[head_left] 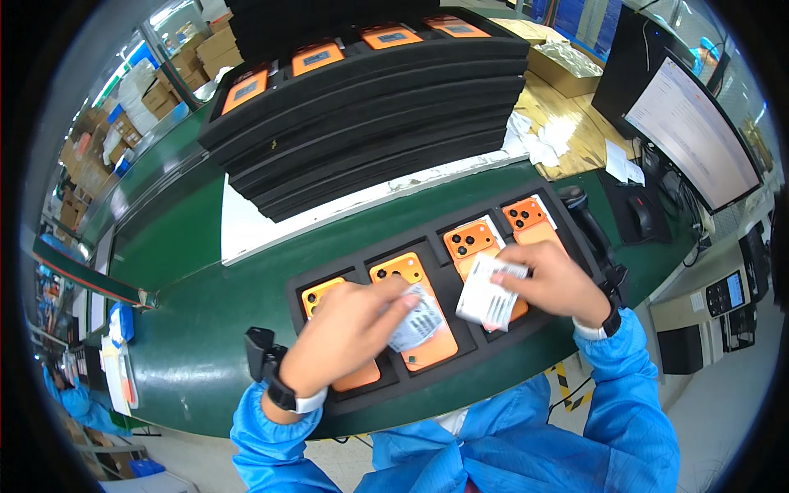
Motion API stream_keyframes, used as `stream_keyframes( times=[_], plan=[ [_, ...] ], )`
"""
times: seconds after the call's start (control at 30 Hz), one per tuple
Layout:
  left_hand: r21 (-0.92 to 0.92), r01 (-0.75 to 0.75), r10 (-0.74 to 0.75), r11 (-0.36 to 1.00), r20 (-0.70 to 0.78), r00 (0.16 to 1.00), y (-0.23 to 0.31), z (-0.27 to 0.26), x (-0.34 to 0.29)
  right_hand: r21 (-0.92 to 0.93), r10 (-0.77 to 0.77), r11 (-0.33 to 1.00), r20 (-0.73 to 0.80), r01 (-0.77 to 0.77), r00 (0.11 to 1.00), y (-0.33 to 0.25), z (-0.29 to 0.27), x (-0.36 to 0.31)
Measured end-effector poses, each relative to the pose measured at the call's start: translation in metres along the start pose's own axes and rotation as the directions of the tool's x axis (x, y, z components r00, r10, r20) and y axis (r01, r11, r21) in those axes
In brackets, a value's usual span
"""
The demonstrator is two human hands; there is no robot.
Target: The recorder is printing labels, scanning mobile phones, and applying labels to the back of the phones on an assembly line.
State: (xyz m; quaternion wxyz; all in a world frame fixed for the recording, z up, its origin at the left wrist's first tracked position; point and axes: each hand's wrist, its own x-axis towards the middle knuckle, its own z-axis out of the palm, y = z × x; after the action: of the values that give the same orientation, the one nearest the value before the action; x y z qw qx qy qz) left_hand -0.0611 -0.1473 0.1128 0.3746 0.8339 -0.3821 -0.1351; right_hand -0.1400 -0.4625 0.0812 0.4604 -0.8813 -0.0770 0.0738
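I am watching both hands working over a black foam tray (329,283) lying near the front edge of the green tabletop (189,238). The tray is carrying four orange phones in a row, camera side up. My left hand (349,333) is pinching a small white label (417,322) between thumb and fingertips, fingers narrow, and is holding it over the second phone (427,349) from the tray's left end. The first phone (316,296) is lying partly under that hand. My right hand (559,283) is gripping a white stack of labels (486,297), fingers curled around its upper edge, over the third phone (468,242). The fourth phone (526,218) is lying uncovered at the tray's right end.

Toward the back edge of the tabletop, a tall stack of black trays (370,115) is sitting on a white sheet (246,234), its top tray showing more orange phones with grey rectangular labels. At the right edge a monitor (694,131) is showing a white screen. Brown cardboard boxes (160,99) are piled beyond the far left corner.
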Motion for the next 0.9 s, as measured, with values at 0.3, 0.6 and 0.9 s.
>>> stream_keyframes(
  times=[0.3,0.6,0.9],
  plan=[
    [0.003,-0.315,0.294,0.949,0.349,0.890,-0.025,0.045,0.020,0.390,0.184,0.916,-0.207,-0.091,0.961,0.014,0.012,0.002],
    [-0.079,-0.306,0.316,0.949,0.263,0.912,-0.011,-0.003,-0.009,0.311,0.007,0.950,0.073,-0.030,0.997,-0.006,0.040,0.036],
    [-0.109,-0.310,0.327,0.944,0.212,0.921,-0.019,-0.003,-0.023,-0.450,-0.391,0.823,-0.002,0.348,0.920,-0.017,0.047,0.037]
  ],
)
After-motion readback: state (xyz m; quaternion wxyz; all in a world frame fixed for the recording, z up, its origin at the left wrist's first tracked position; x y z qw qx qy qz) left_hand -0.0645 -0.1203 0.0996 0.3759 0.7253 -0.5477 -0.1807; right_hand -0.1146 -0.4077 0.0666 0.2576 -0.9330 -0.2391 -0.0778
